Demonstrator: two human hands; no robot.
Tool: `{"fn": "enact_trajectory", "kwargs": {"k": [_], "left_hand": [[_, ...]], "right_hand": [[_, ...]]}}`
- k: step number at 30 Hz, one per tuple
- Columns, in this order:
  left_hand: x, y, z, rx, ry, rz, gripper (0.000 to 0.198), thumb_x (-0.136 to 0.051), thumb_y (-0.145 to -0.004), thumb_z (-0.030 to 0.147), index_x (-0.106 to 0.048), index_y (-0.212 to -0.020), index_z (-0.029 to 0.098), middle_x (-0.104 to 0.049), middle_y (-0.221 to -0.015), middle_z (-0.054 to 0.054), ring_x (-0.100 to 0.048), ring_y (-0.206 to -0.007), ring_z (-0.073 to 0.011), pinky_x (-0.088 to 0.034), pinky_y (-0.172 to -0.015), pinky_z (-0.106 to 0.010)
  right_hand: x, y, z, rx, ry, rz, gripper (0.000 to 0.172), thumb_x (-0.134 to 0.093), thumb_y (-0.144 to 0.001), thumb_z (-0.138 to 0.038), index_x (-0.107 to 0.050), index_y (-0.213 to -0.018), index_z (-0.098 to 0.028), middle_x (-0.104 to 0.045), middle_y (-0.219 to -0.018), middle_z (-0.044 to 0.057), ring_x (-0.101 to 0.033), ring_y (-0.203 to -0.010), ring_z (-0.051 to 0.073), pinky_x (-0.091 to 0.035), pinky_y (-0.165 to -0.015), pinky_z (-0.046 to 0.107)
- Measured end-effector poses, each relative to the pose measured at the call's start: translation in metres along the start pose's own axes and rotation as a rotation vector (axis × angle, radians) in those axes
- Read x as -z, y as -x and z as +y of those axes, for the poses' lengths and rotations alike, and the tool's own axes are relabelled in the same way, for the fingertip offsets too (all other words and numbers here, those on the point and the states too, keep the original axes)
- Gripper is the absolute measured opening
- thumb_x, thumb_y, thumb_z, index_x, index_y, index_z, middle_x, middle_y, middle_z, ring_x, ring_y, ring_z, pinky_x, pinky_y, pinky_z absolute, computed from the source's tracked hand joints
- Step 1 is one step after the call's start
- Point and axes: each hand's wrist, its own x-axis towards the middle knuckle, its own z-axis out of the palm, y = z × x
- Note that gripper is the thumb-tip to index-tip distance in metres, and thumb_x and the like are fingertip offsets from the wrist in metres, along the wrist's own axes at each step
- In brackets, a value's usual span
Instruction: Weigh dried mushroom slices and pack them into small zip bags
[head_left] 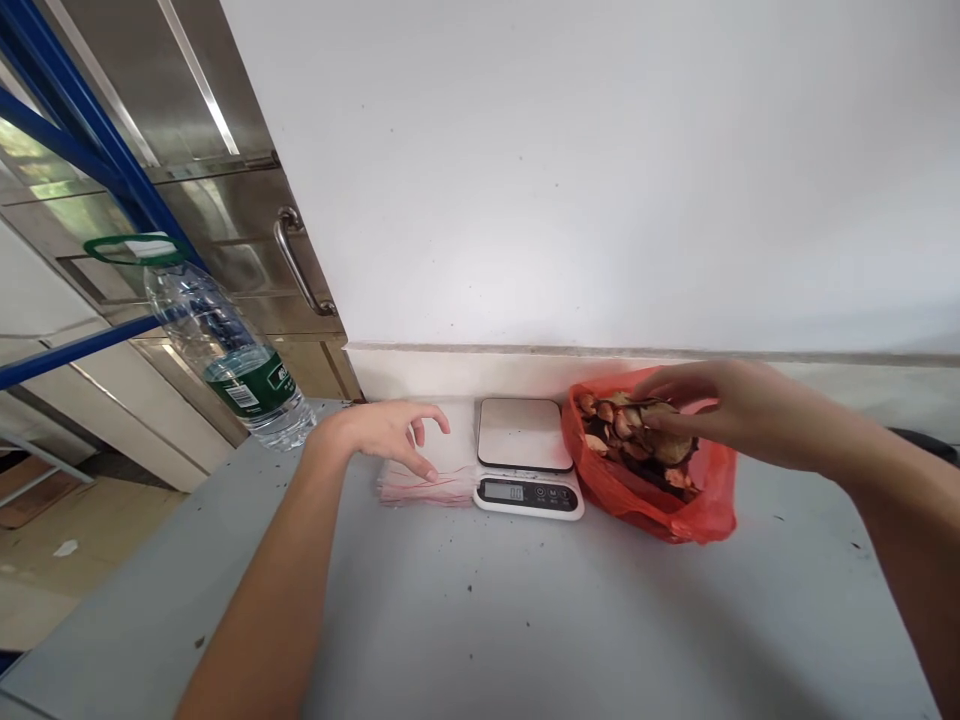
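My left hand [390, 432] hovers over a stack of clear zip bags with red seal lines [427, 485], fingers spread and curled down, fingertips touching the top bag. My right hand [701, 398] reaches into an open red plastic bag [660, 505] filled with brown dried slices [645, 440]; its fingers are pinched on some of the slices. Between the two sits a small white digital scale [525, 455] with a bare steel platform and a lit display.
A large clear water bottle with a green label and green handle [225, 350] stands at the grey table's left back corner. Behind it are steel cabinet doors [247, 250] and a blue frame. A white wall [600, 180] runs along the back edge.
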Motion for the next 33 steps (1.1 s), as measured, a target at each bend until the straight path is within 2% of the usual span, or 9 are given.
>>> {"fn": "enact_trajectory", "kwargs": {"k": [6,10,13,17,21,25,28,30,33], "left_hand": [[0.003,0.004,-0.003,0.022,0.011,0.014,0.082,-0.071,-0.062,0.064,-0.058,-0.135,0.029,-0.063,-0.130,-0.008,-0.067,-0.111,-0.0282,-0.049,-0.091,-0.034],[0.003,0.008,0.000,0.029,-0.007,0.014,0.081,-0.070,-0.064,0.063,-0.058,-0.135,0.027,-0.064,-0.129,-0.008,-0.068,-0.110,-0.0283,-0.050,-0.091,-0.033],[0.003,0.008,0.001,0.041,-0.026,0.017,0.078,-0.069,-0.066,0.062,-0.058,-0.135,0.026,-0.065,-0.127,-0.008,-0.068,-0.109,-0.0284,-0.051,-0.093,-0.033],[0.003,0.006,0.001,0.027,-0.027,0.016,0.079,-0.068,-0.066,0.062,-0.057,-0.135,0.025,-0.065,-0.126,-0.009,-0.067,-0.112,-0.0289,-0.051,-0.094,-0.033],[0.001,0.000,0.001,0.008,-0.034,0.013,0.080,-0.070,-0.066,0.063,-0.057,-0.135,0.026,-0.065,-0.126,-0.009,-0.067,-0.111,-0.0296,-0.052,-0.093,-0.035],[-0.001,-0.003,0.004,0.010,-0.047,-0.003,0.079,-0.072,-0.065,0.062,-0.058,-0.134,0.026,-0.065,-0.126,-0.010,-0.067,-0.110,-0.0294,-0.051,-0.094,-0.035],[-0.002,-0.002,0.008,-0.006,-0.053,0.006,0.073,-0.068,-0.072,0.064,-0.058,-0.134,0.026,-0.067,-0.124,-0.009,-0.068,-0.107,-0.0284,-0.051,-0.093,-0.036],[-0.003,-0.001,0.010,-0.041,-0.050,0.025,0.069,-0.063,-0.077,0.065,-0.059,-0.133,0.026,-0.068,-0.120,-0.009,-0.069,-0.106,-0.0276,-0.052,-0.092,-0.036],[-0.003,-0.002,0.012,-0.080,-0.043,0.039,0.063,-0.062,-0.078,0.064,-0.062,-0.127,0.024,-0.070,-0.117,-0.008,-0.069,-0.105,-0.0274,-0.052,-0.088,-0.034]], "right_hand": [[0.001,0.000,-0.036,0.164,-0.169,0.005,0.011,-0.071,-0.086,-0.030,-0.079,-0.094,-0.026,-0.082,-0.101,0.004,-0.076,-0.094,0.026,-0.058,-0.072,0.031],[-0.016,-0.011,-0.064,0.286,-0.245,-0.198,0.012,-0.065,-0.090,-0.021,-0.073,-0.098,-0.022,-0.078,-0.074,0.000,-0.074,-0.070,0.018,-0.055,-0.068,0.028],[-0.034,-0.022,-0.075,0.263,-0.196,-0.258,0.015,-0.068,-0.088,-0.015,-0.072,-0.101,-0.022,-0.079,-0.079,0.001,-0.073,-0.070,0.016,-0.054,-0.065,0.025],[-0.053,-0.034,-0.078,0.206,-0.035,-0.328,0.035,-0.058,-0.086,-0.003,-0.072,-0.114,-0.020,-0.079,-0.085,0.004,-0.074,-0.072,0.016,-0.051,-0.060,0.022],[-0.062,-0.039,-0.076,0.217,0.043,-0.280,0.039,-0.061,-0.083,-0.001,-0.075,-0.113,-0.020,-0.079,-0.105,0.009,-0.073,-0.087,0.020,-0.046,-0.059,0.023],[-0.062,-0.036,-0.074,0.239,0.081,-0.280,0.046,-0.061,-0.079,0.000,-0.075,-0.117,-0.022,-0.079,-0.105,0.008,-0.072,-0.087,0.022,-0.043,-0.057,0.024],[-0.056,-0.026,-0.075,0.235,0.067,-0.283,0.059,-0.059,-0.081,0.000,-0.069,-0.134,-0.025,-0.079,-0.108,0.008,-0.072,-0.081,0.020,-0.043,-0.055,0.024],[-0.051,-0.019,-0.074,0.226,0.053,-0.288,0.059,-0.056,-0.086,-0.003,-0.064,-0.140,-0.024,-0.079,-0.104,0.008,-0.072,-0.077,0.020,-0.044,-0.055,0.025],[-0.043,-0.009,-0.069,0.214,-0.008,-0.247,0.046,-0.052,-0.097,-0.014,-0.063,-0.140,-0.022,-0.080,-0.099,0.008,-0.073,-0.079,0.020,-0.049,-0.062,0.025]]}}
